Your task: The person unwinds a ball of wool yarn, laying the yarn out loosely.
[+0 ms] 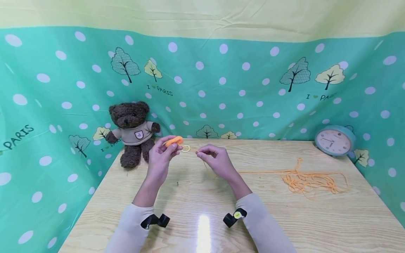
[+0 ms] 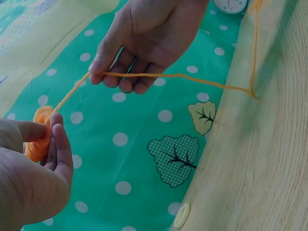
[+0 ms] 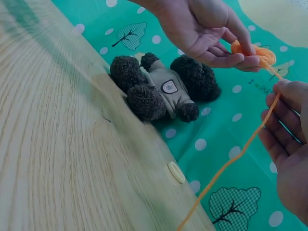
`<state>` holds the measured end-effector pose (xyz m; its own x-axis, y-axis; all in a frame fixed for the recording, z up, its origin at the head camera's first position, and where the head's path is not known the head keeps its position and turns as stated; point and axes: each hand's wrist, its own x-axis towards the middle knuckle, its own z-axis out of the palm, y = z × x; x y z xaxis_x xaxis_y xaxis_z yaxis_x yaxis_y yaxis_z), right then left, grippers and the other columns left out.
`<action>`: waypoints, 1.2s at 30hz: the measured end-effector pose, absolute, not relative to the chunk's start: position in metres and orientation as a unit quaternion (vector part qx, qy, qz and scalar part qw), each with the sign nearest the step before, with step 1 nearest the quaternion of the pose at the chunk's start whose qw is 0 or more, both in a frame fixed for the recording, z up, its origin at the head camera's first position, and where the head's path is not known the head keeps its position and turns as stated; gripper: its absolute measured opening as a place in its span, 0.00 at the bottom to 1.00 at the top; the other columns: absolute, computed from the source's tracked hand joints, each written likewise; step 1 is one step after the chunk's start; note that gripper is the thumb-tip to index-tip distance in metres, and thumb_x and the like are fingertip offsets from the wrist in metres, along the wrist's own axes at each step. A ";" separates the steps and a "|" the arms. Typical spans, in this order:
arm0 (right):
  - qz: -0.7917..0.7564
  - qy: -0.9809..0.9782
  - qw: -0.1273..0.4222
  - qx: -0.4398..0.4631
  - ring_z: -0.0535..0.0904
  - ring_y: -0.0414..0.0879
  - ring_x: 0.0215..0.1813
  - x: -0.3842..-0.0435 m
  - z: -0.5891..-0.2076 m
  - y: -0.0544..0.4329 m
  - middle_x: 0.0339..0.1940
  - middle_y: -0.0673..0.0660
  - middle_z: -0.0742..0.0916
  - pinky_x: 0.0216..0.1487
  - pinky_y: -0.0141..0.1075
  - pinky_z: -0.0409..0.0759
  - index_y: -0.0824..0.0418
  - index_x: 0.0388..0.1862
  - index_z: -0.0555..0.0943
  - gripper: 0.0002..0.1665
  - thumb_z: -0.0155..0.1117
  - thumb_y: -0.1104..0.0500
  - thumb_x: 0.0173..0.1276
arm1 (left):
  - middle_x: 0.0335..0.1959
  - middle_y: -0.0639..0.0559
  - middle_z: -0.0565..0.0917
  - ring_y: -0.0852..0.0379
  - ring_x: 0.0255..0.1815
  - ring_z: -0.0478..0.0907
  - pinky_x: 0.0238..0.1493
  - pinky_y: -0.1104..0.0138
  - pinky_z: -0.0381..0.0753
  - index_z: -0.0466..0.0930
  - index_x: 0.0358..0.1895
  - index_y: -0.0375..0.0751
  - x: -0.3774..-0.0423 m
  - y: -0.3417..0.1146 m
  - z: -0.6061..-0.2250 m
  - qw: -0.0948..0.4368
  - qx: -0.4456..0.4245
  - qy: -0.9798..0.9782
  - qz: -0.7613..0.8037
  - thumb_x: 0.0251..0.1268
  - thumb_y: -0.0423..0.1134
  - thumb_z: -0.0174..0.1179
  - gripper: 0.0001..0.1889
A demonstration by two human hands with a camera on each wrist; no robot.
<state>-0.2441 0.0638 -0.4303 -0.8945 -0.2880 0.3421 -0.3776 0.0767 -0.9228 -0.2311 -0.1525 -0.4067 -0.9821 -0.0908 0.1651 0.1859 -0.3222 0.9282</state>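
Note:
Between its thumb and fingers, my left hand [image 1: 159,160] grips a small wound bundle of orange yarn [image 1: 174,141], raised over the back of the table. Just to the right, my right hand [image 1: 217,162] pinches the yarn strand [image 2: 178,75] between thumb and forefinger; its other fingers curl loosely. The strand is straight from the bundle to those fingertips, then droops to the table. From there it leads right to a loose tangle of orange yarn [image 1: 310,181]. A pale yellow ring [image 1: 186,148] lies near the table's back edge, seen between the two hands in the head view.
A brown teddy bear [image 1: 131,131] in a grey-beige shirt sits at the back left of the wooden table [image 1: 190,211]. At the back right stands a teal round clock [image 1: 334,140]. A green dotted curtain [image 1: 221,80] hangs behind and at the sides.

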 end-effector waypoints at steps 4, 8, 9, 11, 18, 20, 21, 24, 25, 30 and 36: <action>0.634 -0.740 0.029 0.222 0.84 0.43 0.47 -0.244 -0.433 0.068 0.46 0.60 0.91 0.56 0.37 0.82 0.62 0.45 0.88 0.09 0.68 0.58 0.74 | 0.47 0.54 0.89 0.62 0.44 0.88 0.52 0.71 0.86 0.76 0.64 0.24 -0.230 -0.151 -0.408 0.078 -0.043 -0.578 -0.811 0.74 0.28 0.60 0.19; 0.630 -0.746 0.025 0.214 0.84 0.42 0.47 -0.245 -0.435 0.070 0.46 0.59 0.91 0.53 0.33 0.82 0.61 0.45 0.89 0.09 0.68 0.57 0.75 | 0.48 0.53 0.89 0.60 0.48 0.88 0.58 0.69 0.85 0.75 0.64 0.22 -0.229 -0.150 -0.407 0.070 -0.052 -0.573 -0.815 0.75 0.31 0.60 0.20; 0.630 -0.746 0.024 0.213 0.84 0.42 0.47 -0.245 -0.435 0.070 0.46 0.59 0.91 0.53 0.33 0.82 0.61 0.45 0.89 0.09 0.68 0.56 0.75 | 0.48 0.53 0.89 0.60 0.48 0.88 0.58 0.68 0.85 0.76 0.64 0.24 -0.229 -0.150 -0.407 0.069 -0.052 -0.572 -0.816 0.75 0.32 0.61 0.20; 0.628 -0.749 0.025 0.209 0.84 0.43 0.47 -0.244 -0.434 0.072 0.46 0.58 0.91 0.54 0.35 0.82 0.60 0.45 0.89 0.09 0.68 0.56 0.74 | 0.47 0.53 0.89 0.60 0.46 0.88 0.57 0.68 0.86 0.80 0.60 0.28 -0.229 -0.149 -0.407 0.073 -0.047 -0.568 -0.818 0.74 0.32 0.63 0.16; 0.621 -0.756 0.040 0.203 0.85 0.43 0.47 -0.243 -0.429 0.083 0.45 0.56 0.91 0.54 0.35 0.82 0.60 0.45 0.89 0.09 0.69 0.56 0.74 | 0.40 0.55 0.91 0.62 0.42 0.89 0.49 0.67 0.88 0.86 0.47 0.39 -0.230 -0.153 -0.405 0.085 -0.030 -0.588 -0.804 0.66 0.28 0.68 0.09; 0.621 -0.756 0.044 0.201 0.84 0.43 0.47 -0.243 -0.427 0.088 0.46 0.56 0.91 0.51 0.34 0.82 0.59 0.44 0.89 0.08 0.69 0.56 0.74 | 0.40 0.57 0.91 0.63 0.43 0.88 0.49 0.69 0.88 0.85 0.51 0.36 -0.230 -0.156 -0.405 0.082 -0.030 -0.602 -0.794 0.66 0.27 0.68 0.12; 0.620 -0.757 0.046 0.199 0.84 0.43 0.47 -0.243 -0.426 0.090 0.46 0.56 0.91 0.50 0.33 0.82 0.59 0.45 0.89 0.08 0.69 0.56 0.73 | 0.41 0.58 0.91 0.63 0.45 0.88 0.50 0.70 0.87 0.84 0.54 0.35 -0.229 -0.157 -0.404 0.080 -0.030 -0.610 -0.788 0.66 0.28 0.69 0.14; 0.617 -0.762 0.053 0.189 0.84 0.43 0.46 -0.245 -0.424 0.100 0.46 0.56 0.91 0.47 0.31 0.82 0.59 0.45 0.89 0.10 0.69 0.55 0.73 | 0.43 0.62 0.91 0.65 0.48 0.87 0.53 0.73 0.85 0.80 0.61 0.32 -0.229 -0.161 -0.401 0.069 -0.033 -0.639 -0.765 0.67 0.31 0.69 0.20; 0.616 -0.763 0.055 0.187 0.84 0.43 0.45 -0.246 -0.423 0.104 0.46 0.57 0.91 0.46 0.30 0.82 0.59 0.45 0.89 0.10 0.69 0.54 0.73 | 0.44 0.63 0.91 0.65 0.48 0.86 0.54 0.73 0.84 0.80 0.62 0.31 -0.229 -0.163 -0.401 0.065 -0.034 -0.649 -0.757 0.67 0.32 0.69 0.22; 0.615 -0.765 0.069 0.176 0.84 0.43 0.44 -0.247 -0.419 0.124 0.45 0.58 0.90 0.44 0.30 0.83 0.60 0.47 0.88 0.12 0.69 0.53 0.73 | 0.53 0.59 0.87 0.64 0.52 0.84 0.56 0.73 0.83 0.81 0.64 0.35 -0.228 -0.170 -0.400 0.049 -0.057 -0.698 -0.712 0.69 0.40 0.69 0.23; 0.619 -0.762 0.090 0.167 0.83 0.42 0.41 -0.245 -0.412 0.147 0.42 0.54 0.89 0.42 0.29 0.83 0.62 0.47 0.88 0.12 0.70 0.54 0.73 | 0.54 0.57 0.87 0.63 0.54 0.84 0.57 0.73 0.83 0.82 0.63 0.37 -0.227 -0.172 -0.401 0.046 -0.068 -0.716 -0.694 0.70 0.43 0.69 0.23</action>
